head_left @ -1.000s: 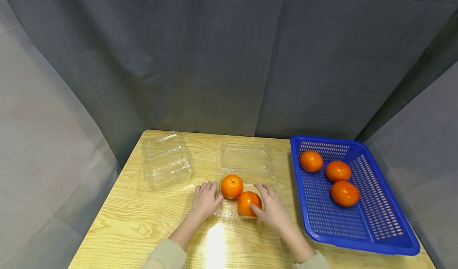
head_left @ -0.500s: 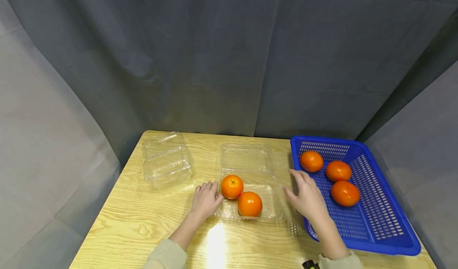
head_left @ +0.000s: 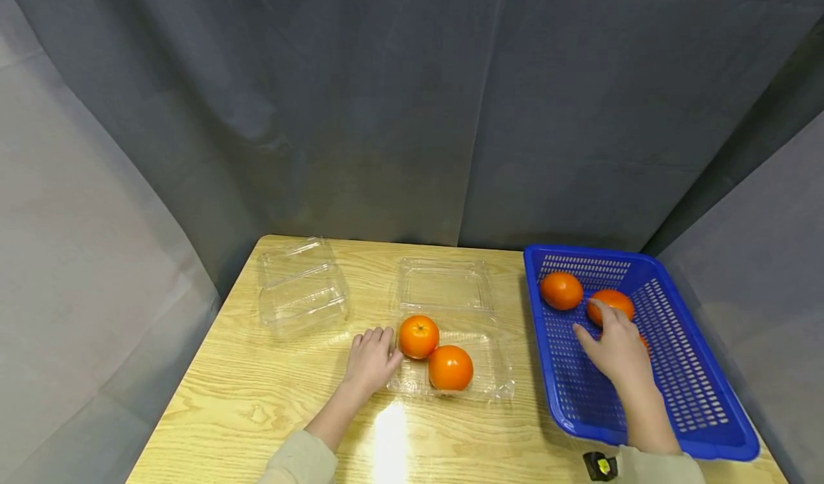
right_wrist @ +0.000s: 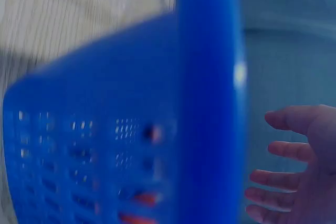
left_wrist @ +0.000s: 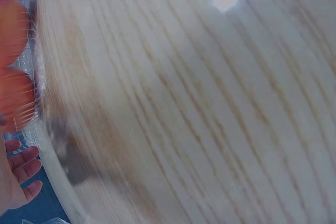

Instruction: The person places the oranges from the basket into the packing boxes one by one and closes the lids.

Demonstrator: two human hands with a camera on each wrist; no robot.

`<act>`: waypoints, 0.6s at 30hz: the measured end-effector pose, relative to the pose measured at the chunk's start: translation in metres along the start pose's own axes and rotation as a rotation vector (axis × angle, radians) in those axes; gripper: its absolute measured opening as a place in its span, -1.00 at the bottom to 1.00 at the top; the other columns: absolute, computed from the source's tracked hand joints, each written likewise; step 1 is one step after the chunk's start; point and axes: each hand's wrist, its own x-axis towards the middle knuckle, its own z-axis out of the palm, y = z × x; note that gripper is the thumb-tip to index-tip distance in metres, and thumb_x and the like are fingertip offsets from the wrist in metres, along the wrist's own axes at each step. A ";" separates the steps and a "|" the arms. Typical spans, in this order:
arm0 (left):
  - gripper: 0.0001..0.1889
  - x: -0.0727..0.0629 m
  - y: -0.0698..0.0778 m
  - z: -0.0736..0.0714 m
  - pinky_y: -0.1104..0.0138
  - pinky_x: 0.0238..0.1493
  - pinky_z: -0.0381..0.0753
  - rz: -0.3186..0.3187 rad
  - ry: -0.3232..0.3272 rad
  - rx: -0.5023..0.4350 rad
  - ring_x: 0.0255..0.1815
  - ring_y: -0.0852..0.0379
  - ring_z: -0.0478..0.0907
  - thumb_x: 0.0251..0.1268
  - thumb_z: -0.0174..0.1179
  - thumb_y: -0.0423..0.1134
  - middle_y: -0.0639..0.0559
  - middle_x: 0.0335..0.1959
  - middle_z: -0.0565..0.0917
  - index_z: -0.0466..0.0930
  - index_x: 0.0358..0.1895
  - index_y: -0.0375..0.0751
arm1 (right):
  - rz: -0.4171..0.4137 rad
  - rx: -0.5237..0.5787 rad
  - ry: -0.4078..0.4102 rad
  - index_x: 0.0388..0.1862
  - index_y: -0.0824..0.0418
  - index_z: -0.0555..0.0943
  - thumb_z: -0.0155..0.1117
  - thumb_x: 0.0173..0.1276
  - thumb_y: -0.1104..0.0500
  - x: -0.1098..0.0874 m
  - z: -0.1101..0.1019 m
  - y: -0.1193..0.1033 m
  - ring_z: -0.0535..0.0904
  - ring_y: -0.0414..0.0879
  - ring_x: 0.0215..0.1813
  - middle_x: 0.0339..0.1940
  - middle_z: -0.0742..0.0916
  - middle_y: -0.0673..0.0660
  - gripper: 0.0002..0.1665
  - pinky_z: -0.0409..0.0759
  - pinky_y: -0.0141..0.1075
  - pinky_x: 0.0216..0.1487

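Two oranges, one at the back left [head_left: 419, 337] and one at the front right [head_left: 450, 368], sit in the base of a clear plastic clamshell box [head_left: 492, 369] whose lid lies folded back. My left hand [head_left: 372, 361] rests at the left edge of that box, fingers loosely extended, thumb close to the back orange. Over the blue basket [head_left: 582, 427] my right hand [head_left: 619, 347] reaches with spread fingers. Beneath it are an orange [head_left: 614, 302] at the fingertips and another mostly hidden by the hand. A further orange [head_left: 561, 291] lies in the basket's back left.
A second open clear clamshell box [head_left: 302, 284] stands at the table's back left. The blue basket's raised rim borders the right side of the wooden table [head_left: 257, 412]. Grey curtains [head_left: 360, 112] enclose the back and sides.
My right hand has left the front orange in the box and moved right, over the basket rim and above the oranges there. The left hand has stayed in place.
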 end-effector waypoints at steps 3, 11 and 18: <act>-0.59 0.000 0.000 0.000 0.10 0.03 0.32 0.002 0.002 0.000 -0.11 -0.01 0.43 0.24 -0.06 -0.02 -0.08 -0.12 0.54 0.42 0.04 -0.20 | 0.039 -0.016 0.010 0.20 0.48 0.24 0.12 0.26 0.06 0.003 -0.001 0.015 0.26 0.53 0.01 0.06 0.35 0.61 -0.33 0.25 0.33 -0.05; -0.62 0.001 0.000 0.001 0.11 -0.02 0.34 0.013 0.020 0.007 -0.16 0.01 0.44 0.22 -0.06 -0.02 -0.08 -0.17 0.55 0.43 -0.02 -0.19 | 0.157 -0.020 -0.067 0.24 0.50 0.14 0.05 0.28 0.01 0.009 -0.005 0.049 0.19 0.57 0.02 0.06 0.28 0.64 -0.25 0.23 0.34 -0.06; -0.60 0.001 0.000 0.000 0.11 -0.03 0.35 0.012 0.025 0.012 -0.16 0.00 0.44 0.21 -0.06 -0.02 -0.08 -0.17 0.55 0.43 -0.01 -0.20 | 0.179 -0.025 -0.148 0.25 0.55 0.08 0.07 0.27 0.02 0.010 -0.006 0.068 0.13 0.60 0.06 0.08 0.22 0.68 -0.20 0.16 0.36 0.01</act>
